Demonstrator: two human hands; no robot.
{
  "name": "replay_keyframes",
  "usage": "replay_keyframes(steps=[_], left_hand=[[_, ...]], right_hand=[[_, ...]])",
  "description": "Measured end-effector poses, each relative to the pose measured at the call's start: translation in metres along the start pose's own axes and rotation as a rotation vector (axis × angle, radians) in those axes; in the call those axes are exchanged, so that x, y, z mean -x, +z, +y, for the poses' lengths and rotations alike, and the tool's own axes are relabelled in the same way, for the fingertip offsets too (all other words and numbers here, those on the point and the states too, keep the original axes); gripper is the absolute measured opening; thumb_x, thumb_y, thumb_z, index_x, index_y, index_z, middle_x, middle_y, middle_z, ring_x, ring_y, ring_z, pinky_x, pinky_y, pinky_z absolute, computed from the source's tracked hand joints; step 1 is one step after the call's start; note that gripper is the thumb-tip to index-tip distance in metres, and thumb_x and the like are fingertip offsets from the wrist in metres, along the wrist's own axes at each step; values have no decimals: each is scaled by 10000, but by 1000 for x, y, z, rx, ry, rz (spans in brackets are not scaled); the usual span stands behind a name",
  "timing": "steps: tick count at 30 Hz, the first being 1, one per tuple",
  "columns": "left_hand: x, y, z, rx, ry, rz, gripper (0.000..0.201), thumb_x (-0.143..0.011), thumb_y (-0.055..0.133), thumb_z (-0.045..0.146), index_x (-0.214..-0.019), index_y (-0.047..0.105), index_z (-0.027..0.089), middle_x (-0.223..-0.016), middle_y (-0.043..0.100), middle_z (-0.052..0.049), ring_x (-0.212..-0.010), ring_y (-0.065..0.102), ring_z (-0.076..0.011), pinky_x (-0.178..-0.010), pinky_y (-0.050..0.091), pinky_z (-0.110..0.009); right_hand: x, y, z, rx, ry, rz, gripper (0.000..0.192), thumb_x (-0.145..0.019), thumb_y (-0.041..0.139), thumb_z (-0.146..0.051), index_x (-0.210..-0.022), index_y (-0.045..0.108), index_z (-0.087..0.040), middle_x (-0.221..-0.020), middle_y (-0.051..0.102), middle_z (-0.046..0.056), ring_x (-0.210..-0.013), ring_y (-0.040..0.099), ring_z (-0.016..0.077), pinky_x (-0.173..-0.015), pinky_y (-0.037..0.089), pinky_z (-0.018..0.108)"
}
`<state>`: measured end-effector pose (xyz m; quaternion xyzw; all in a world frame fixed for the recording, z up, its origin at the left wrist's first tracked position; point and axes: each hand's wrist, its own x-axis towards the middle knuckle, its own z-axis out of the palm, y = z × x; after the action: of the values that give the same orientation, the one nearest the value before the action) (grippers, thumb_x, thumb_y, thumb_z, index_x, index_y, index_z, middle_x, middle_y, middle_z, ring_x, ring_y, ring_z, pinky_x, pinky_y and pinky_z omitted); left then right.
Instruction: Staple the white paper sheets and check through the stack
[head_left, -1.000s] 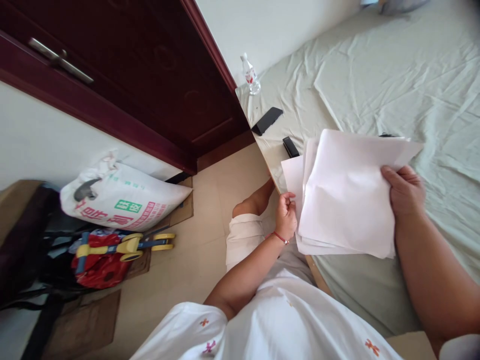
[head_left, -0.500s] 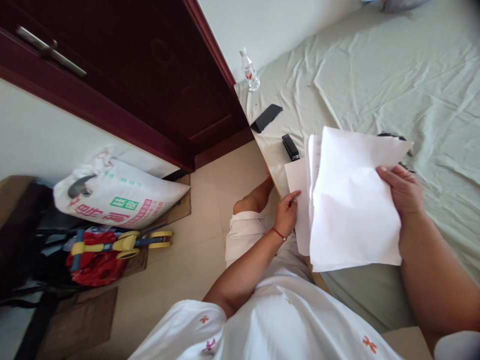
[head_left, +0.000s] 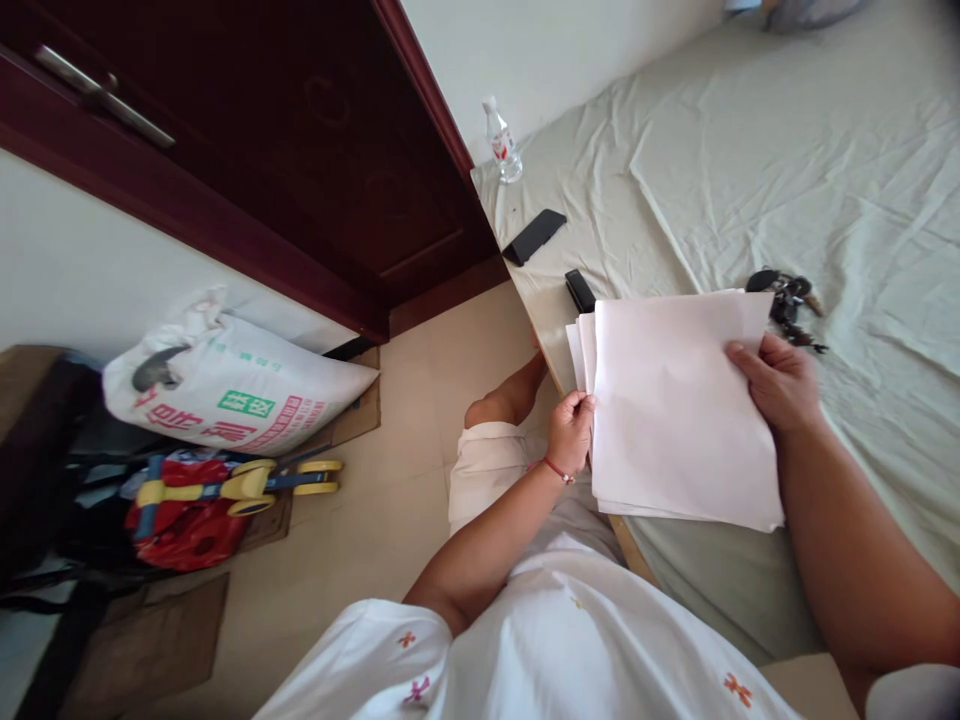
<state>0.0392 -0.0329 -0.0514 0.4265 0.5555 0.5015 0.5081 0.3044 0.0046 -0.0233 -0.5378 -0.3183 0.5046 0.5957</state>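
Several loose white sheets of paper [head_left: 679, 410] lie over one another in a stack above the near edge of the table, their left edges uneven. My left hand [head_left: 571, 430], with a red cord at the wrist, pinches the stack's left edge. At the right edge, my right hand [head_left: 780, 385] grips the sheets with its thumb on top and its fingers underneath. Just beyond the stack's upper left corner lies a black stapler [head_left: 579, 291], partly covered by the paper. A dark object with several round parts [head_left: 784, 300], its kind unclear, rests past the upper right corner.
A black folded stand or case [head_left: 535, 236] and a clear plastic bottle [head_left: 502, 142] stand along the left side of the cloth-covered table [head_left: 750, 180]. On the floor are a white printed sack [head_left: 247, 385] and a yellow-and-blue child's ride-on [head_left: 247, 488], beside a dark red door [head_left: 300, 130].
The paper has come down flatter and shifted left, its left edges closer together. My left hand now pinches the stack's edge. More of the dark object at the right shows.
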Motion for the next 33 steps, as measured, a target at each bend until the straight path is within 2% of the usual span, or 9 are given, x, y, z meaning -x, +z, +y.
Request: replay_keyframes(steps=[8, 19, 22, 26, 29, 31, 33], left_hand=[[-1, 4, 1, 75, -13, 87, 504, -718, 777, 594, -703, 464, 199, -644, 420, 68, -648, 361, -94, -654, 335, -236], [3, 2, 8, -114, 101, 23, 453, -926, 511, 642, -790, 421, 220, -681, 328, 56, -638, 304, -114, -614, 290, -255], [3, 0, 10, -154, 125, 0, 434, -960, 454, 624, -793, 408, 226, -691, 330, 48, -652, 325, -123, -634, 313, -256], [4, -2, 14, -238, 171, -12, 411, -965, 464, 602, -798, 443, 228, -717, 418, 33, -705, 408, -137, -716, 375, -255], [3, -2, 11, -257, 158, -26, 371, -965, 475, 589, -952, 533, 223, -833, 570, 3, -815, 527, -157, -831, 432, -274], [3, -3, 8, -249, 139, -21, 432, -971, 470, 584, -1186, 538, 216, -1050, 660, -52, -1007, 602, -192, -967, 446, -319], [3, -3, 4, -233, 137, -14, 541, -980, 456, 574, -1383, 458, 213, -1315, 631, -111, -1248, 574, -228, -1110, 399, -368]], right_hand=[[0, -1, 3, 59, -32, 39, 391, -659, 879, -391, -1012, 779, -255, -813, 756, -13, -576, 628, 105, -511, 508, 210], [-6, -1, 11, 84, -187, 143, 254, -667, 871, -355, -894, 806, -261, -847, 762, -29, -662, 614, 84, -639, 516, 210], [-6, -3, 10, 82, -173, 115, 263, -675, 870, -373, -900, 799, -257, -850, 761, -24, -658, 613, 92, -631, 516, 220], [-6, -6, 10, 70, -118, 73, 293, -677, 862, -381, -928, 787, -250, -856, 758, -18, -641, 619, 103, -611, 517, 230], [-6, -6, 9, 76, -102, 67, 289, -684, 853, -374, -933, 782, -246, -849, 753, -18, -634, 615, 103, -603, 510, 228], [-5, -5, 8, 99, -117, 81, 266, -697, 842, -365, -924, 782, -238, -843, 751, -16, -630, 605, 98, -598, 498, 221], [-5, -3, 8, 116, -144, 118, 249, -705, 831, -348, -917, 782, -228, -835, 748, -16, -622, 592, 92, -595, 486, 217]])
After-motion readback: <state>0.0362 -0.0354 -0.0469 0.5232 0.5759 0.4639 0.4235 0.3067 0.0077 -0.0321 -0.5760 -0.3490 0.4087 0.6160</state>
